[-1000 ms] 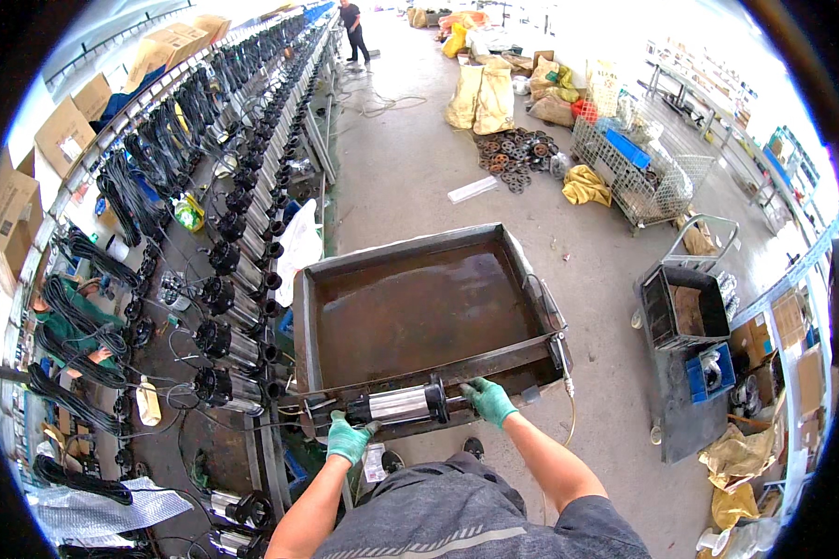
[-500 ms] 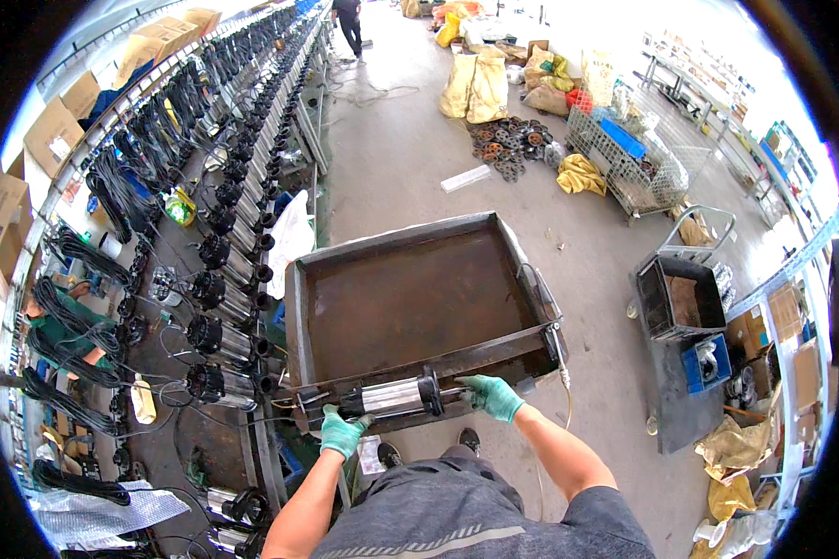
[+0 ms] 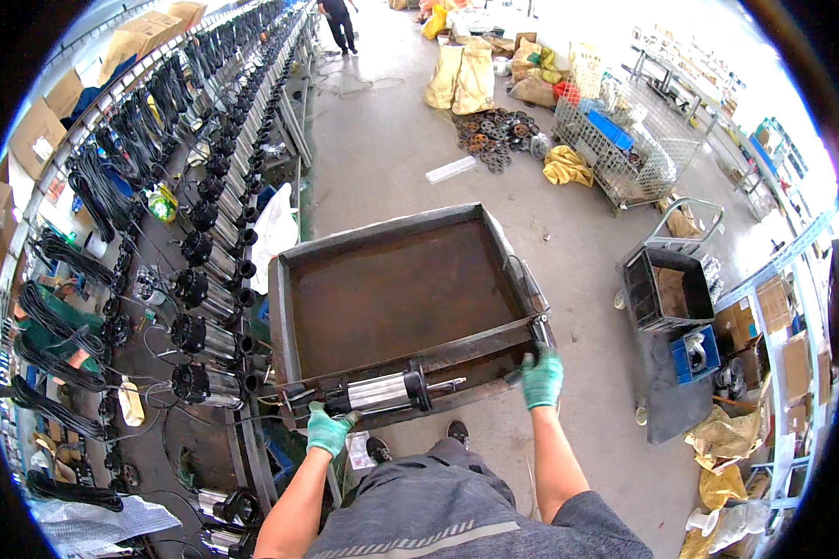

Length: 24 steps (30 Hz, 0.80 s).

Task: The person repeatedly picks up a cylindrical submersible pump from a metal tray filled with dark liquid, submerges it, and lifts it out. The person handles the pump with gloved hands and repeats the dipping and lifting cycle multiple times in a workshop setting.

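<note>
A silver cylindrical motor (image 3: 378,392) with black ends and a thin shaft lies across the near side of a large rusty metal tank (image 3: 284,317). My left hand (image 3: 328,430), in a green glove, is closed at the motor's left end. My right hand (image 3: 541,377), gloved likewise, is at the tank's near right corner, apart from the shaft. Its fingers are curled just below a slim metal fitting (image 3: 539,328) on the rim; what lies inside them is hidden. Dark brown liquid or residue covers the tank's bottom.
Rows of similar motors (image 3: 205,337) with black cables line the bench at left. A cart with a black crate (image 3: 645,284) and a blue bin (image 3: 688,363) stands at right. Farther off are a wire cage (image 3: 625,177), sacks (image 3: 473,82) and a person (image 3: 338,23).
My right hand has left the shaft end and moved right to the tank's corner. My left hand stays at the motor's left end. The whole view has shifted slightly.
</note>
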{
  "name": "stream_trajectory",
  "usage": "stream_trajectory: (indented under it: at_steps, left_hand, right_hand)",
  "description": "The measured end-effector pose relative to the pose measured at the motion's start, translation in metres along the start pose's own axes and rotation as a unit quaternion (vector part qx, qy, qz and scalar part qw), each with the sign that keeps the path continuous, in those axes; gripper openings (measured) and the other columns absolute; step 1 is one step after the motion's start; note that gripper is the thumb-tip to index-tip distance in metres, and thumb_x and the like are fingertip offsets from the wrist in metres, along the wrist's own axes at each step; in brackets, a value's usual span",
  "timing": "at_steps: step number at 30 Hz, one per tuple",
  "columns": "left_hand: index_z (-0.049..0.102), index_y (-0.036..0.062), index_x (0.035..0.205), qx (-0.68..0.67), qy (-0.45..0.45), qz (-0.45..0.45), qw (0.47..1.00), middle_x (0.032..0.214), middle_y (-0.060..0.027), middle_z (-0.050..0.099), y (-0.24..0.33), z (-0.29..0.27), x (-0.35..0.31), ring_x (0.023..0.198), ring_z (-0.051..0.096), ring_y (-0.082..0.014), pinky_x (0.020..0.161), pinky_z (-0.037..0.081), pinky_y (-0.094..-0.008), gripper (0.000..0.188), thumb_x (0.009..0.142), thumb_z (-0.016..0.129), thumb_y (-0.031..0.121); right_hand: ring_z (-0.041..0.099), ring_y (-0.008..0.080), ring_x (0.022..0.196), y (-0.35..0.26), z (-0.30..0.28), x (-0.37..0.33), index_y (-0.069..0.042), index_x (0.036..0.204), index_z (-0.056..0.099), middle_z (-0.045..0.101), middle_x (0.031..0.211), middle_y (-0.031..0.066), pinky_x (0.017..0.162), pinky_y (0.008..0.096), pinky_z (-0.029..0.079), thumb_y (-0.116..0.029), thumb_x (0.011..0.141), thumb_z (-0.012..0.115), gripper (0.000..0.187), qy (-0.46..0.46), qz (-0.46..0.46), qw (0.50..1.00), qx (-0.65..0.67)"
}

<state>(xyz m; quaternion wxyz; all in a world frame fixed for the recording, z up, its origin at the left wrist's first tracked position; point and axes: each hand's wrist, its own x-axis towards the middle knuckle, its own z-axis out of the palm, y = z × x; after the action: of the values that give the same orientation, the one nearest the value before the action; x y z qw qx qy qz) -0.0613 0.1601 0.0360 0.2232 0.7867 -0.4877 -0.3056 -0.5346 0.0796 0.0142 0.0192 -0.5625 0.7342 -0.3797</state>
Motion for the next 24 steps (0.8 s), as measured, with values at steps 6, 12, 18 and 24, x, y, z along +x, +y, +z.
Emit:
stream_trajectory:
  at_steps: [6, 12, 18, 24]
  left_hand:
    - [0.053, -0.0039, 0.121, 0.017, -0.009, 0.004, 1.0, 0.112, -0.023, 0.071, 0.011, 0.001, 0.006, 0.102, 0.069, -0.0388, 0.09, 0.054, -0.0436, 0.082, 0.069, 0.095, 0.043]
    - [0.053, -0.0039, 0.122, -0.06, -0.01, 0.039, 0.997, 0.111, -0.0201, 0.072, -0.003, 0.009, 0.012, 0.101, 0.069, -0.0358, 0.091, 0.054, -0.0422, 0.081, 0.07, 0.095, 0.041]
    - [0.052, -0.0036, 0.125, -0.037, -0.013, -0.01, 0.999, 0.113, -0.021, 0.072, -0.012, 0.005, 0.008, 0.103, 0.069, -0.0352, 0.094, 0.053, -0.0414, 0.079, 0.071, 0.094, 0.037]
    - [0.053, -0.0039, 0.122, 0.017, -0.012, -0.002, 1.0, 0.111, -0.0228, 0.072, 0.017, -0.001, 0.005, 0.102, 0.07, -0.0367, 0.092, 0.053, -0.0421, 0.075, 0.072, 0.094, 0.033]
  right_hand:
    - [0.066, 0.0426, 0.094, 0.097, 0.01, 0.01, 0.002, 0.118, 0.049, 0.067, 0.104, 0.0266, 0.083, 0.0489, 0.054, -0.032, 0.086, 0.079, 0.056, -0.187, 0.227, 0.956, -0.009]
    - [0.06, 0.0205, 0.091, 0.081, 0.058, 0.095, -0.003, 0.132, 0.047, 0.064, 0.102, 0.0106, 0.08, 0.0382, 0.052, -0.028, 0.091, 0.074, 0.055, -0.218, 0.294, 0.915, 0.171]
    - [0.055, 0.0165, 0.07, 0.033, 0.035, 0.081, -0.016, 0.126, 0.056, 0.062, 0.086, 0.004, 0.062, 0.0327, 0.047, -0.027, 0.103, 0.06, 0.026, -0.264, 0.16, 0.927, 0.213]
    - [0.05, 0.0132, 0.053, -0.035, -0.002, 0.029, -0.011, 0.098, 0.06, 0.058, 0.073, 0.0003, 0.047, 0.0332, 0.041, -0.015, 0.096, 0.059, 0.005, -0.404, 0.269, 0.836, 0.255]
